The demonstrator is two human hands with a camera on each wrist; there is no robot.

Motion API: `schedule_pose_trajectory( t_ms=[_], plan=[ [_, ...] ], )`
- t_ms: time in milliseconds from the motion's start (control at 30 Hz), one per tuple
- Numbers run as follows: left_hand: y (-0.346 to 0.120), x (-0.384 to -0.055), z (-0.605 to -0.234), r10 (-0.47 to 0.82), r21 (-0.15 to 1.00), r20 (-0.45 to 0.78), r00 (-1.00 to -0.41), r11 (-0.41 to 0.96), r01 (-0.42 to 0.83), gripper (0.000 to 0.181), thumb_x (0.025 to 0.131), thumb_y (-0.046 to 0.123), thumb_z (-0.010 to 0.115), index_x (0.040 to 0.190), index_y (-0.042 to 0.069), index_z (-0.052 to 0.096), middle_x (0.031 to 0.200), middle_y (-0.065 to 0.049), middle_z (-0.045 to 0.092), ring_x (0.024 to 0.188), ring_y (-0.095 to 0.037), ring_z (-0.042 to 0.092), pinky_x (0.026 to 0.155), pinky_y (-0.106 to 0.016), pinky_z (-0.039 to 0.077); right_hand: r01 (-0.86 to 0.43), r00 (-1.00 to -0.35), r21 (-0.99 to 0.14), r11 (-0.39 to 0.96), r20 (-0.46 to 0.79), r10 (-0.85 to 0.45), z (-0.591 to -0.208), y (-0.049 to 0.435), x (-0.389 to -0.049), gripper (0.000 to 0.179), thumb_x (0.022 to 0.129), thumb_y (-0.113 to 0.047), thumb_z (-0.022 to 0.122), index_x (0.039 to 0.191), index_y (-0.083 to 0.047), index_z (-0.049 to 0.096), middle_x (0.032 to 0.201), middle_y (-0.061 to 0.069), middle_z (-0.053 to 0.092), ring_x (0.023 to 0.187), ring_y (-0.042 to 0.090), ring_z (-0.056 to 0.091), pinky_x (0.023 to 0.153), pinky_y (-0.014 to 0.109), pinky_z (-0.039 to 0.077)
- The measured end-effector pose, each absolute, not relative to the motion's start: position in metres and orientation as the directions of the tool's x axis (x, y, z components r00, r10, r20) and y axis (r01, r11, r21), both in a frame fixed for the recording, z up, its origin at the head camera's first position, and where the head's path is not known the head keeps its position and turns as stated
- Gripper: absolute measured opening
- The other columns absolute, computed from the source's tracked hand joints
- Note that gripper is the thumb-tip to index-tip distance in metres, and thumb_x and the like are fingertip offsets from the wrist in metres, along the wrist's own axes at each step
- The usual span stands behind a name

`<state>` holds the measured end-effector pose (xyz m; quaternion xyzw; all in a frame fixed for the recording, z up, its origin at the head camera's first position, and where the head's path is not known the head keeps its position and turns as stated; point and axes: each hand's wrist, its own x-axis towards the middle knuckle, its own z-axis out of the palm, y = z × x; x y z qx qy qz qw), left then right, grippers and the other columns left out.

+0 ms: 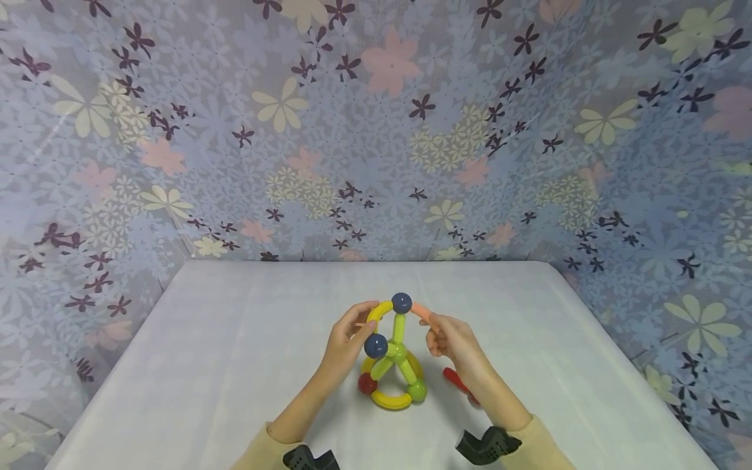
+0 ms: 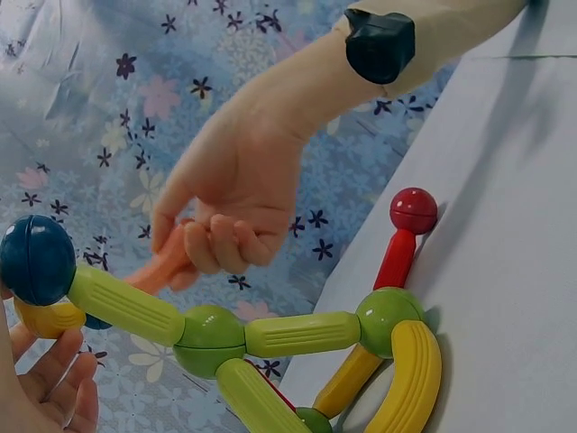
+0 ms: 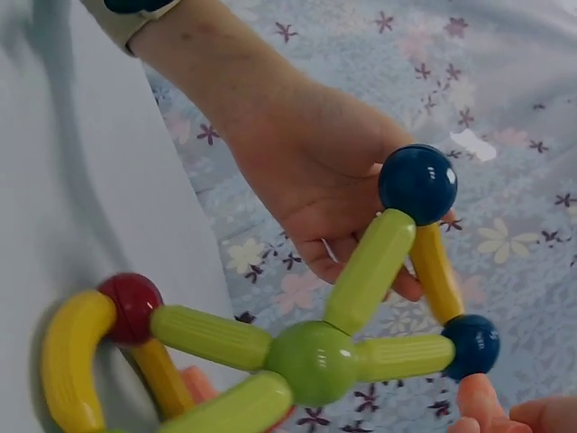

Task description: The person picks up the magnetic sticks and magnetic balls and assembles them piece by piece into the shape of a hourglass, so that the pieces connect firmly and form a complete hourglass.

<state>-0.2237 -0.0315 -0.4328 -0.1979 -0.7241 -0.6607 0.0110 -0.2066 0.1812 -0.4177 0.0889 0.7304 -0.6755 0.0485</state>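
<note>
A construction-toy frame of sticks and balls stands on the table, around a green ball (image 1: 397, 353) with green sticks (image 3: 371, 271) branching from it. Its base has curved yellow sticks (image 1: 391, 400), a red ball (image 1: 367, 383) and another green ball (image 2: 390, 322). My left hand (image 1: 348, 336) holds the upper curved yellow stick (image 1: 382, 309), which joins a nearer blue ball (image 1: 376, 346) to the top blue ball (image 1: 402, 302). Between thumb and fingers, my right hand (image 1: 457, 343) pinches an orange stick (image 1: 421, 311), its end against the top blue ball.
A red stick (image 1: 455, 378) with a red ball (image 2: 413, 210) at its end lies on the table right of the frame, partly under my right forearm. The white-covered table (image 1: 235, 339) meets a flowered cloth (image 1: 364, 130) at its back edge.
</note>
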Motion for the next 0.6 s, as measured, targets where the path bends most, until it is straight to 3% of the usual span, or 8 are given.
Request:
schedule_pose_trajectory(
  t_ms=[167, 300, 500, 600],
  plan=[
    [-0.03, -0.224, -0.433, 0.274, 0.954, 0.269, -0.923, 0.06, 0.295, 0.034, 0.096, 0.017, 0.053, 0.129, 0.015, 0.055, 0.123, -0.007, 0.062, 0.106, -0.019, 0.055, 0.096, -0.036, 0.04, 0.119, -0.985, -0.988, 0.1, -0.105, 0.137, -0.406, 0.183, -0.199, 0.036, 0.095, -0.036, 0.055, 0.103, -0.002, 0.058, 0.062, -0.001, 0.052, 0.058, 0.014, 0.05, 0.062, 0.026, 0.044],
    [-0.03, -0.226, -0.435, 0.273, 0.956, 0.262, -0.926, 0.056, 0.288, 0.034, 0.097, 0.021, 0.051, 0.131, 0.015, 0.054, 0.122, -0.009, 0.061, 0.107, -0.021, 0.055, 0.096, -0.037, 0.041, 0.1, -0.989, -0.99, 0.096, -0.088, 0.122, -0.4, 0.185, -0.195, 0.037, 0.095, -0.036, 0.054, 0.114, -0.004, 0.059, 0.063, -0.002, 0.055, 0.057, 0.013, 0.051, 0.062, 0.025, 0.045],
    [-0.025, -0.238, -0.439, 0.249, 0.974, 0.193, -0.949, 0.066, 0.216, 0.047, 0.101, 0.045, 0.032, 0.135, 0.018, 0.051, 0.123, -0.012, 0.057, 0.108, -0.024, 0.053, 0.097, -0.042, 0.045, 0.106, -0.989, -0.991, 0.077, -0.097, 0.112, -0.396, 0.188, -0.192, 0.039, 0.099, -0.032, 0.048, 0.124, -0.004, 0.055, 0.064, -0.004, 0.06, 0.057, 0.012, 0.052, 0.064, 0.025, 0.046],
    [-0.019, -0.252, -0.438, 0.301, 0.991, 0.123, -0.946, 0.012, 0.133, 0.057, 0.1, 0.054, 0.023, 0.136, 0.019, 0.051, 0.132, -0.012, 0.054, 0.122, -0.027, 0.048, 0.107, -0.051, 0.034, 0.111, -0.989, -0.991, 0.077, -0.102, 0.106, -0.396, 0.189, -0.192, 0.04, 0.099, -0.034, 0.046, 0.124, -0.003, 0.055, 0.064, -0.005, 0.061, 0.057, 0.011, 0.053, 0.065, 0.026, 0.047]
  ],
)
